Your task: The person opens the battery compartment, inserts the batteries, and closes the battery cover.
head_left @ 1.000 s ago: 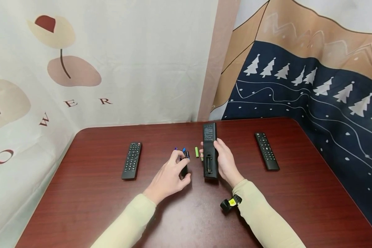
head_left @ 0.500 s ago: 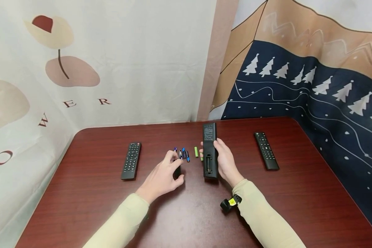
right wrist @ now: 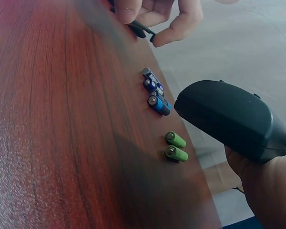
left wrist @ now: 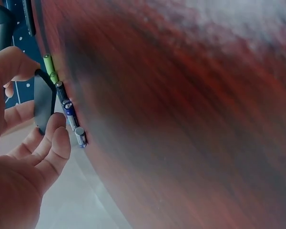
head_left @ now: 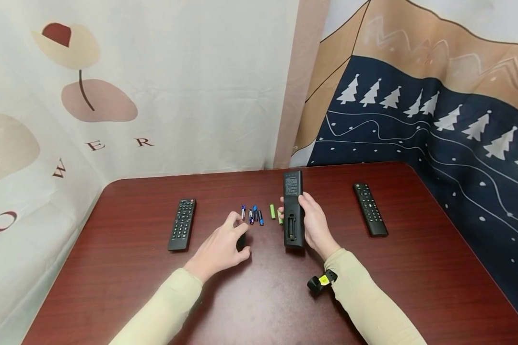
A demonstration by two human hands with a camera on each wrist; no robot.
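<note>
My right hand (head_left: 316, 223) grips a black remote control (head_left: 292, 206), its back toward me and its battery compartment uncovered. In the left wrist view, my left hand (left wrist: 26, 138) pinches a small dark battery cover (left wrist: 44, 100) between thumb and fingers. Just beyond the left hand, several blue and dark batteries (right wrist: 158, 102) lie on the table. Two green batteries (right wrist: 176, 153) lie beside them, one partly behind the right hand's fingers in the head view. The right wrist view shows the held remote from its end, so its compartment is hidden there.
A second black remote (head_left: 182, 224) lies buttons up on the left of the reddish-brown table (head_left: 125, 249). Another remote (head_left: 370, 210) lies on the right. Patterned curtains (head_left: 198, 86) hang behind the table's back edge. A black wrist camera (head_left: 321, 282) sits on the right sleeve.
My left hand has moved left with the battery cover, away from the held remote, so the blue and dark batteries show more fully. The right hand and its remote stay nearly still.
</note>
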